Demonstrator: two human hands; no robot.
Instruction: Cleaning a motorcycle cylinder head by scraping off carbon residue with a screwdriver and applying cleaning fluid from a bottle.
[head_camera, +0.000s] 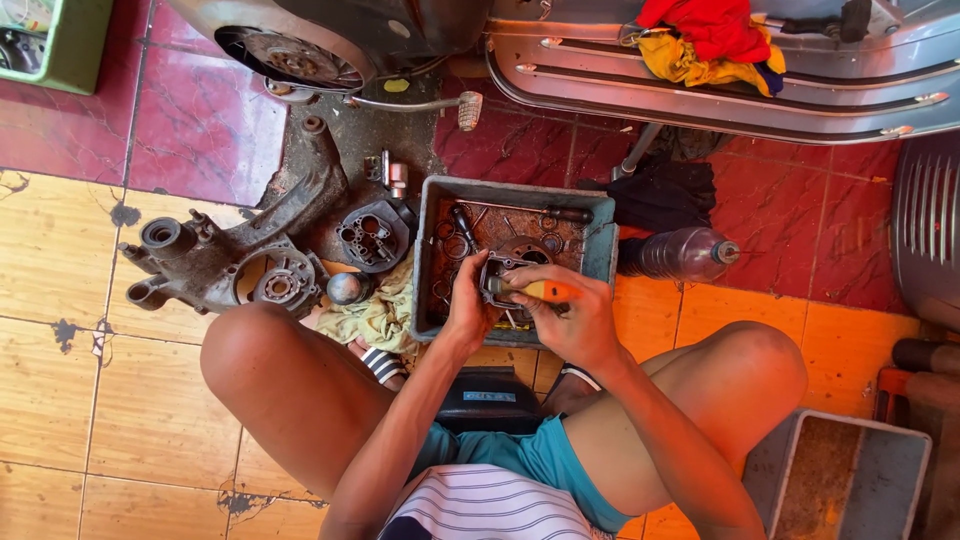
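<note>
Item: metal engine part (497, 277), gripped by my left hand (468, 305) above the grey tray (600, 250); my right hand (575, 318) clenches an orange-handled screwdriver (540, 290) against it.

The floor (60, 300) is cracked orange tile near the camera, giving way to dark red tile (200, 130) farther off. A grey scooter body (720, 90) spans the top edge, with coloured rags (710, 40) heaped on it. Warm daylight falls evenly across everything.
</note>
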